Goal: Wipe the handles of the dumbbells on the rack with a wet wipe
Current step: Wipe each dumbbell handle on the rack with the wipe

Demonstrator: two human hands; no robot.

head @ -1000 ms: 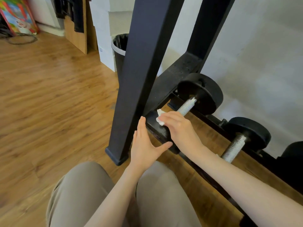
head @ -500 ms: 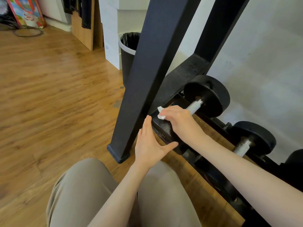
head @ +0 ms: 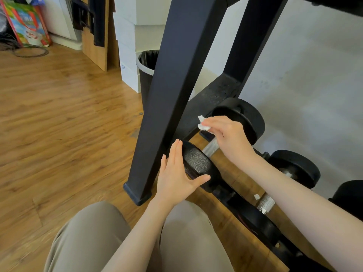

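The right hand has lifted off the handle since a moment ago: half a second back it lay wrapped over the bar with the wet wipe, and now it hovers just above, the bare knurled handle showing beneath the wrist. Its grip is closed on the wipe, thumb and fingertips pinching the crumpled white wad so that it sticks out to the left. The wrist is bent down, forearm reaching in from the lower right.

The left hand has not moved. Its grip is apart, fingers straight and together, pointing up and away, palm flat against the near plate of the dumbbell, thumb spread under the plate's lower edge.

The dumbbell lies low on the rack, its long axis running from the near plate by the left hand up and away to the far plate near the wall. A second dumbbell sits beside it to the right, lying the same way. The rack's black leg stands on the wood floor just left of the hands.
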